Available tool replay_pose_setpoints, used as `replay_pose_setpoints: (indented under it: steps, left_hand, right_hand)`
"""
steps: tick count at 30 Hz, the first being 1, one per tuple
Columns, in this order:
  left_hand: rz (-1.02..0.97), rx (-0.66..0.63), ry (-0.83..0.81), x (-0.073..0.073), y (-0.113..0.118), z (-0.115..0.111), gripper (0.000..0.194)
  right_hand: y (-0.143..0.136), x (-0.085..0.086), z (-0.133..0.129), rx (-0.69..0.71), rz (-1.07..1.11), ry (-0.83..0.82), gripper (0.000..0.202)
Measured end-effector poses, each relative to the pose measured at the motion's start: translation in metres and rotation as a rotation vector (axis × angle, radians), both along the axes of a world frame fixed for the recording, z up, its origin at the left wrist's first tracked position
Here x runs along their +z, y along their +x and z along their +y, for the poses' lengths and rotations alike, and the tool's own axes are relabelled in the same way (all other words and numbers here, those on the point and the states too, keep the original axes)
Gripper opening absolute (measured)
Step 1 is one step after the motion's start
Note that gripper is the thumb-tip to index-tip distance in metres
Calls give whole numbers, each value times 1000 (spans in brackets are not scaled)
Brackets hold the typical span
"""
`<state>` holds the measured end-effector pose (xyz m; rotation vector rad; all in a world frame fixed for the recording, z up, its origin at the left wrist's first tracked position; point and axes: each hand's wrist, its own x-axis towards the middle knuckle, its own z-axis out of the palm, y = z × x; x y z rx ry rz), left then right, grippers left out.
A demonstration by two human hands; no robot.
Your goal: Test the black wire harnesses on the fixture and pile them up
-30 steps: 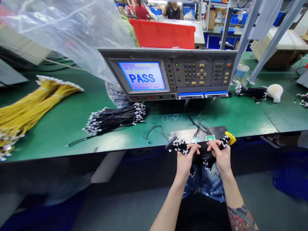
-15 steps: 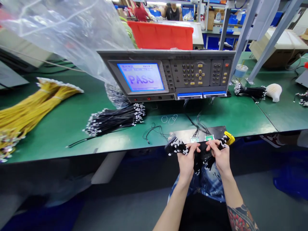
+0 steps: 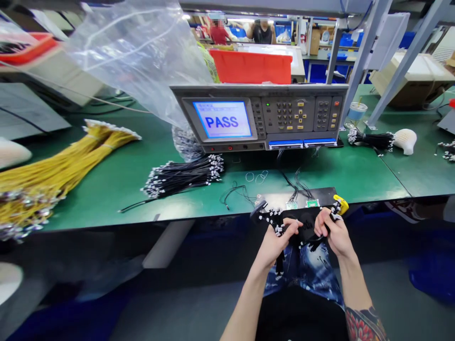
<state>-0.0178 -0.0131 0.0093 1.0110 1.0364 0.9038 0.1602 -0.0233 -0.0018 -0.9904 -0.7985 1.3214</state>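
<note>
My left hand [image 3: 273, 244] is closed around a bundle of black cables [image 3: 273, 217] with white connectors, thumb and finger pinched together. My right hand [image 3: 338, 235] is also closed, with more black cables [image 3: 315, 244] hanging below its fingers. Both hands are just in front of the table edge, above my lap. Beyond them lies a fixture plate [image 3: 325, 193] carrying two small green circuit boards [image 3: 312, 203], wired to the tester [image 3: 298, 116] behind. Its screen [image 3: 222, 121] reads PASS. A yellow clamp handle [image 3: 341, 204] sits close to my right hand.
Black cables [image 3: 186, 174] lie bundled left of the fixture, yellow cables [image 3: 81, 163] farther left. Rubber bands [image 3: 261, 177] and a loose black cable [image 3: 235, 188] lie near the fixture. A plastic bag [image 3: 149, 61] hangs left of the tester; a red bin [image 3: 252, 66] stands behind it.
The camera view has shifted. My hands have drawn back and down from the green boards. The PASS lettering is now darker, and a green light shows on the tester.
</note>
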Motion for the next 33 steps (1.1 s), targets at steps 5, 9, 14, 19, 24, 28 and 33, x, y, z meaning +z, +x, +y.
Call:
replay_pose_setpoints:
  steps: [5,9,14,19,24,28,33]
  left_hand:
    - [-17,-253,-39,8,-1,-9,44]
    - [-26,-319,12,16,7,-15,36]
    - [-75,-385,-55,14,8,-18,56]
    - [-100,-329,-39,7,7,-15,65]
    - [5,-211,-9,2,7,-11,61]
    - [-29,17,-22,0,2,-7,57]
    - [-208,165,-60,-2,-10,-3,50]
  right_hand:
    - [0,7,-6,-33,-57,72,46]
    - [-13,7,-8,-47,-303,138,33]
    - [-17,-2,-11,-28,-248,89,30]
    - [-17,0,-8,-178,-113,105,35]
    - [-18,9,-4,-389,31,86,39]
    - [-11,6,-2,-486,82,73,41]
    - [-7,-11,2,-463,-36,45,42]
